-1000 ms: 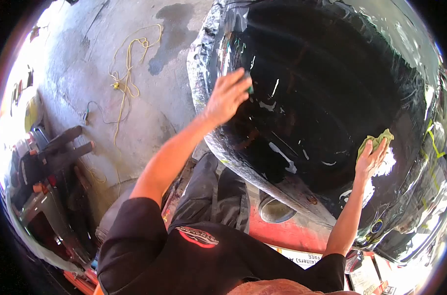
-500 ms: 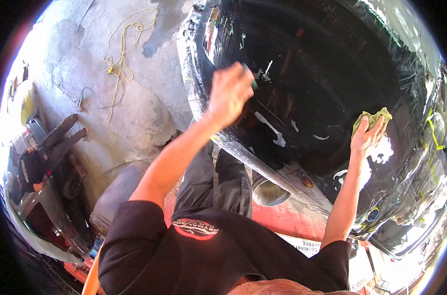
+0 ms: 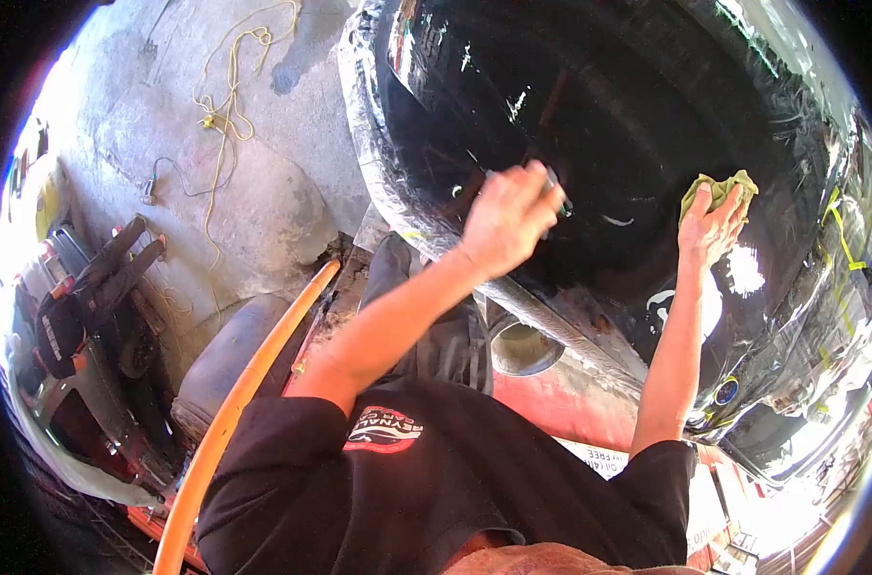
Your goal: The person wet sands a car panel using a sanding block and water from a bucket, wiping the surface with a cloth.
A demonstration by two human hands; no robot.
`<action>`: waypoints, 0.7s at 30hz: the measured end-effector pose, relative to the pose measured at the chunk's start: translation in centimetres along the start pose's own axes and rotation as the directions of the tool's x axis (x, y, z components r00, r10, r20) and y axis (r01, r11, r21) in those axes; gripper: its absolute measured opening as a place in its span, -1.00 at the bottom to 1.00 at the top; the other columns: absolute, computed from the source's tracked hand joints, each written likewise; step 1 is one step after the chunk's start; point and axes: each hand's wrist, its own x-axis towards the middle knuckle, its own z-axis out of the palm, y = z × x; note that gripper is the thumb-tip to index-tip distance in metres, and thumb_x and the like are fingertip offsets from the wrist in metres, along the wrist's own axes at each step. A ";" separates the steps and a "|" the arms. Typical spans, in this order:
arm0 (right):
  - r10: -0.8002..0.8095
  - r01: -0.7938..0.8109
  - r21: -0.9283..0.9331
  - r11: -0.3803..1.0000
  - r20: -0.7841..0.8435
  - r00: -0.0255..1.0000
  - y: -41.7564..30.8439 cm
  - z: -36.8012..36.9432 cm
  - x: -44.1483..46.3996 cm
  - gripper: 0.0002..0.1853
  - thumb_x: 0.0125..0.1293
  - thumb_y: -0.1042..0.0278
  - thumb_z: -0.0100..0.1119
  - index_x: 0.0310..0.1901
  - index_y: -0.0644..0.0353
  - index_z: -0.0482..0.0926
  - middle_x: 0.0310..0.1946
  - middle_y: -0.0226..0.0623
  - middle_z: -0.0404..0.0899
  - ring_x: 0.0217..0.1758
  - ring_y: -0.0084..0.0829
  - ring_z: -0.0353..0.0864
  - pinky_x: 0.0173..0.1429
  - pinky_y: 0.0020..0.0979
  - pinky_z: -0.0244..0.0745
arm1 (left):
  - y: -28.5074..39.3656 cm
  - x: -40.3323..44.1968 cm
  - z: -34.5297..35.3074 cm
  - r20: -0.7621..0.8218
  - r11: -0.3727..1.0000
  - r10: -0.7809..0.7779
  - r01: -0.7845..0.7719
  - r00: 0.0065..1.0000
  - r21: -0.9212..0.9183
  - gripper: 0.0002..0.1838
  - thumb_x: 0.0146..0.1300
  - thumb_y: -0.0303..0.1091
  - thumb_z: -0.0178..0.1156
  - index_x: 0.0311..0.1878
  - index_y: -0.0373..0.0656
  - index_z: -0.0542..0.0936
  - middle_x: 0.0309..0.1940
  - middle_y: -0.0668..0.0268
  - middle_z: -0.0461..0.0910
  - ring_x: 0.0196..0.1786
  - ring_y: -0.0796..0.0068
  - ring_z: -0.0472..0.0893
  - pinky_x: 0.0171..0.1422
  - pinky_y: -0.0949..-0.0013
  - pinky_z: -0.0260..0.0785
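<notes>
On a curved, shiny black panel (image 3: 618, 115), our left hand (image 3: 511, 218) grips a small dark thing (image 3: 554, 182) — crumpled yellow-green cloth (image 3: 721, 189) lies under our spread right hand (image 3: 712, 230).

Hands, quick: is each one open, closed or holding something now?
Left hand: holding a small object, blurred.
Right hand: open, laid over a green cloth.

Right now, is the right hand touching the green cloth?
Touching. The head view shows the right hand lying on the green cloth, which bunches out around it.
</notes>
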 end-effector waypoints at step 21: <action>-0.014 0.014 0.031 0.999 -0.009 1.000 0.1 0.0 0.1 -0.11 0.51 -0.34 -0.12 0.68 0.12 0.16 0.68 0.16 0.08 0.75 0.18 0.02 0.76 0.10 -0.15 | -10.7 4.9 -1.0 -0.109 0.946 0.127 -0.088 0.986 0.312 -0.74 0.15 -0.25 0.31 -0.14 -0.17 0.66 -0.30 0.12 0.65 -0.06 0.00 0.64 -0.07 -0.05 0.44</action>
